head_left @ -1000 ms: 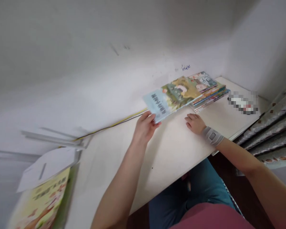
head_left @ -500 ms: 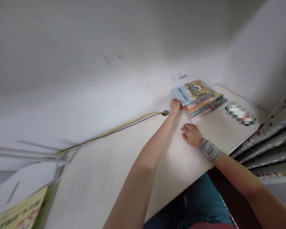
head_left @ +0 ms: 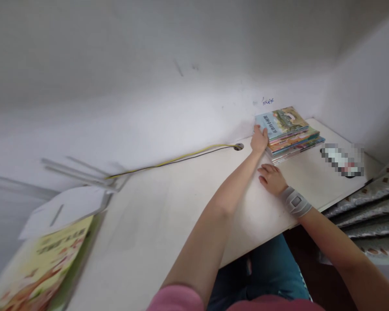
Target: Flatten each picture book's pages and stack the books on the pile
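Running along a white wall (head_left: 149, 86), a cream desktop (head_left: 168, 224) carries everything here, and a stack of picture books (head_left: 290, 136) serves as the landmark. Right of the stack, past the desktop's front edge, hangs a quilted patterned curtain (head_left: 366, 211). Far left of the stack, a yellow-green picture book (head_left: 39, 268) sits at the desk's end with a white paper (head_left: 61, 211) beside it, both blurred. A long open stretch of desktop runs between them and the stack, and a yellow-and-black cable (head_left: 178, 160) follows the wall to a round grommet (head_left: 238, 147) just left of the stack.

The stack sits squared near the back edge, close to the wall. Its top book (head_left: 282, 123) has a pale blue and green cover. The left hand (head_left: 259, 140) touches the stack's near corner; whether it grasps or only presses, I cannot tell. The right hand (head_left: 271, 179), open and relaxed, rests on the desktop just below the stack, with a grey wrist brace (head_left: 294, 201) above it. A pixelated object (head_left: 342, 160) lies right of the stack, too obscured to name.
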### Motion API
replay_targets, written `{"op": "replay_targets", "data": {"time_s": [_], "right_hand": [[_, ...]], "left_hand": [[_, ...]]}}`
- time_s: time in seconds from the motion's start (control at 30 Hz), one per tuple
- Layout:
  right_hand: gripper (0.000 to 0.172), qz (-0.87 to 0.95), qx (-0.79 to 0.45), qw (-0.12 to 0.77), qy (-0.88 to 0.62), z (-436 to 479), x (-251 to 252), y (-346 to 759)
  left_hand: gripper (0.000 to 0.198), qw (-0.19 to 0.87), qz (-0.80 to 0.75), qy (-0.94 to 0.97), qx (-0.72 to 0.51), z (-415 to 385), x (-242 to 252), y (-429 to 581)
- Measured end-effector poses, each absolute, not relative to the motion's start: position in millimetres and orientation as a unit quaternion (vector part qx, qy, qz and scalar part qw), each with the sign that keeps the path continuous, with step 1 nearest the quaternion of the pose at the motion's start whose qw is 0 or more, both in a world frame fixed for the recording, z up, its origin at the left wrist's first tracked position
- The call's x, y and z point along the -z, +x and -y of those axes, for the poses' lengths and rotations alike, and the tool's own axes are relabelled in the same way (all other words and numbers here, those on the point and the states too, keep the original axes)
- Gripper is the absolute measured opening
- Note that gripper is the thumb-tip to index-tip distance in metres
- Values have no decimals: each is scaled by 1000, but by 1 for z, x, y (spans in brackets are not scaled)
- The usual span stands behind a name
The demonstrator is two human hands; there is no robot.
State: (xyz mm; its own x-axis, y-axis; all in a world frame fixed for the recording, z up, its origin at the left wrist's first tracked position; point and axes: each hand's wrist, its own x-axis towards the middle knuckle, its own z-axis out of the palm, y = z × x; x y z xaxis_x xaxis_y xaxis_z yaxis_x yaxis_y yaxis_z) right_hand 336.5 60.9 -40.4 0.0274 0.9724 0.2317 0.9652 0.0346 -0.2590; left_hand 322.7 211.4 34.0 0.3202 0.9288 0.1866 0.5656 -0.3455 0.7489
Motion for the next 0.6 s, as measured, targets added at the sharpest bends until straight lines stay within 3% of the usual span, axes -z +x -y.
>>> {"op": "replay_targets", "data": {"time_s": [0.13, 0.23, 0.33, 0.47, 0.6], "right_hand": [[38, 705, 2, 165, -689, -61, 44, 343], [38, 715, 27, 162, -680, -62, 49, 348], [39, 724, 46, 165, -669, -64, 54, 352], [41, 738, 71, 164, -651, -65, 61, 358], [42, 750, 80, 154, -638, -67, 66, 367]], "left_hand": [[40, 246, -448, 812, -283, -197, -45, 255], [30, 134, -406, 883, -192, -183, -49, 169], [31, 24, -489, 868, -83, -164, -45, 72], [39, 43, -634, 771, -42, -131, -24, -37], [43, 71, -654, 752, -42, -96, 1, -91]]}}
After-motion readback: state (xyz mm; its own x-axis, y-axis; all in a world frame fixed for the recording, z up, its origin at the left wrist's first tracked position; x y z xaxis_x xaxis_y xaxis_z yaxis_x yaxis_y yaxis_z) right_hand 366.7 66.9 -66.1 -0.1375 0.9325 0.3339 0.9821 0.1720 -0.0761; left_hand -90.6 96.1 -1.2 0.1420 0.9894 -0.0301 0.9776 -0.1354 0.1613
